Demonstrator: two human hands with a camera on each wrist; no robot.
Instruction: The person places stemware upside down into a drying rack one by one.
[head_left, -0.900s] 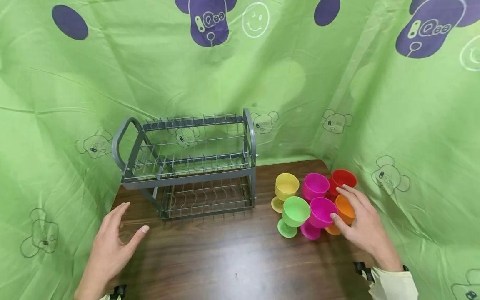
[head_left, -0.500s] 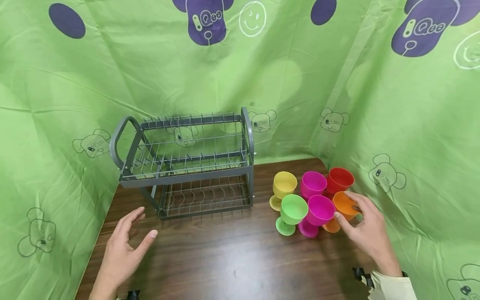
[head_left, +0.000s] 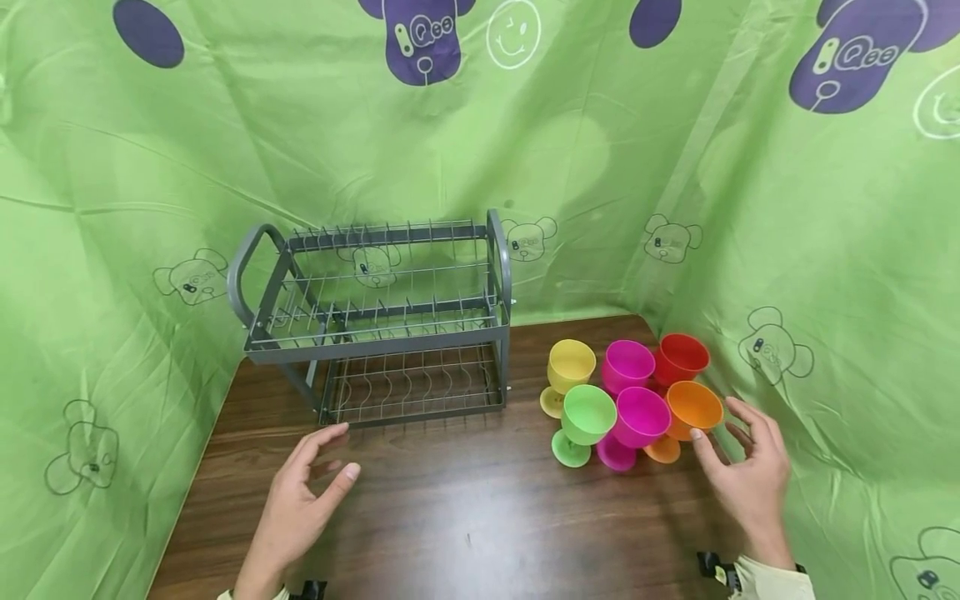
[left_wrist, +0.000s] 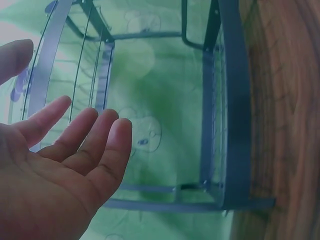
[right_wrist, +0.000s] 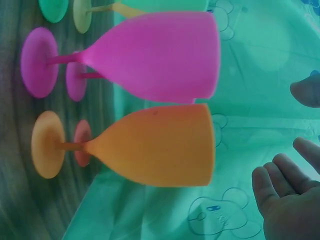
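Note:
My right hand hovers beside the orange goblet, thumb and forefinger spread at its rim and nothing held. In the right wrist view the orange goblet stands apart from the fingers. Left of it is a magenta goblet, then a light green goblet. Behind them stand a yellow, another magenta and a red goblet. My left hand is over the table in front of the dark grey dish rack, fingers relaxed and holding nothing.
The two-tier wire rack stands at the back left of the brown wooden table, its upper tier edged by a grey rail. Green printed curtains hang close behind and along both sides.
My left hand has moved to the right, in front of the rack. The right hand has drawn back from over the red and orange goblets to the orange one's near right side.

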